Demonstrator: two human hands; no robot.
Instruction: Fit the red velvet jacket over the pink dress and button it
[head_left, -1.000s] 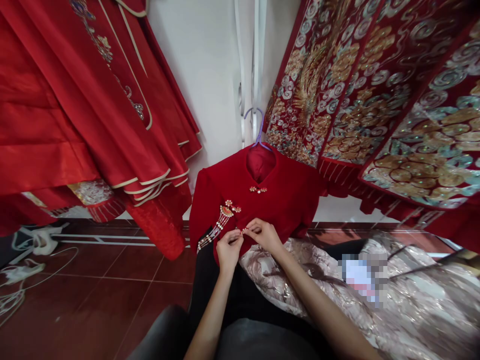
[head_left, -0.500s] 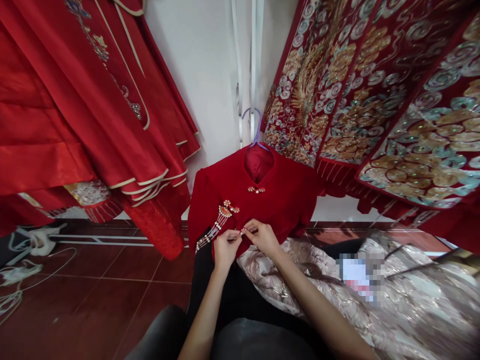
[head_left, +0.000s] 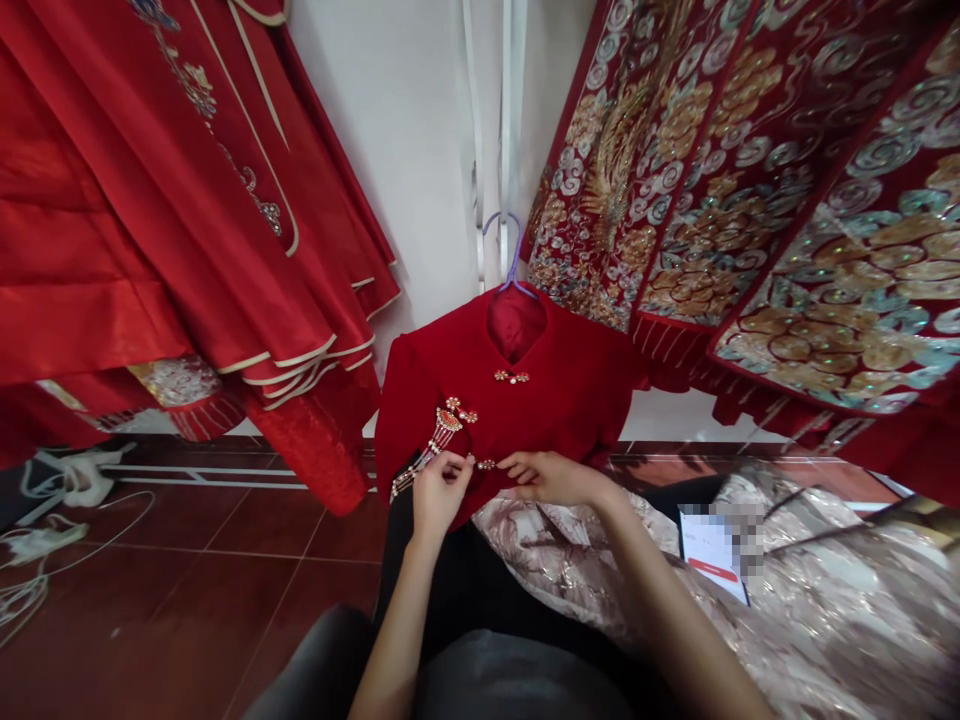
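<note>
A small red velvet jacket (head_left: pixel 555 395) hangs on a purple hanger (head_left: pixel 511 250) in front of me. It has gold bead clasps: one at the collar (head_left: pixel 511 377), one with a long beaded tassel (head_left: pixel 435 445) on the chest, and a lower clasp (head_left: pixel 485 464). My left hand (head_left: pixel 437 492) pinches the jacket's edge just left of the lower clasp, next to the tassel. My right hand (head_left: pixel 547 477) holds the front flap to the right of that clasp, fingers curled on the fabric.
Red satin robes (head_left: pixel 172 220) hang at the left, embroidered red and gold garments (head_left: pixel 750 180) at the right. Pale patterned fabric (head_left: pixel 787 610) with a paper tag (head_left: pixel 712 550) lies at my right. Cords (head_left: pixel 45 540) lie on the tiled floor.
My hands were together on the lower clasp. They have drawn slightly apart, the right hand sliding to the right, and the clasp now shows between them.
</note>
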